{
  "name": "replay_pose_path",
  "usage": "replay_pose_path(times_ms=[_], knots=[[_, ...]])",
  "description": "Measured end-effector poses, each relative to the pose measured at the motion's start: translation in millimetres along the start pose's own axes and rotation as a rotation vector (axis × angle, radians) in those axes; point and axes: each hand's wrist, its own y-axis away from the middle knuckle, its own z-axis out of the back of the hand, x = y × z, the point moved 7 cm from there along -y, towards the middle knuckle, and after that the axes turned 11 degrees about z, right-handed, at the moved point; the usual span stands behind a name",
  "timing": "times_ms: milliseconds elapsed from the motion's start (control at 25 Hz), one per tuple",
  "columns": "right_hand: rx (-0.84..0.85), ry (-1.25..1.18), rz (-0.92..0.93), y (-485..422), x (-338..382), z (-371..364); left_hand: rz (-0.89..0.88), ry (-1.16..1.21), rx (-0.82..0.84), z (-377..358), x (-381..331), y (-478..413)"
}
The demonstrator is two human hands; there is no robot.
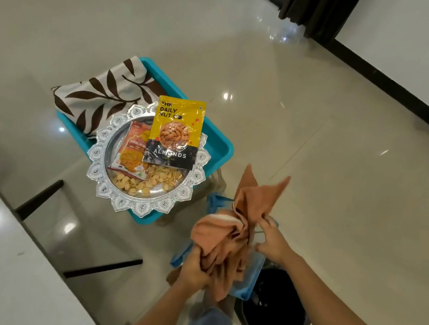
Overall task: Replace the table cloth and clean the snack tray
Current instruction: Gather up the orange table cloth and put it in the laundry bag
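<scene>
Glossy floor tiles lie under both hands, left (197, 269) and right (272, 240), clenched on a bunched orange cloth (237, 222), with the snack tray (107, 190) up-left, nearer the left.

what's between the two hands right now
In the head view, only the bunched orange cloth spans the gap: the left hand grips its lower end, the right hand pinches its upper folds.
</scene>
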Motion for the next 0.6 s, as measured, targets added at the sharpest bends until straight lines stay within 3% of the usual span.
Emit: replay_pose_path(times_ms=[200, 600], knots=[[0.083, 0.001, -0.061, 0.3, -8.3, -32.8, -0.068, -0.238, 0.041, -2.3, -25.3, -5.3], [0.056, -0.004, -0.149, 16.1, 24.5, -50.2, -0.117, -0.181, 0.024, 11.6, -41.0, 14.6]])
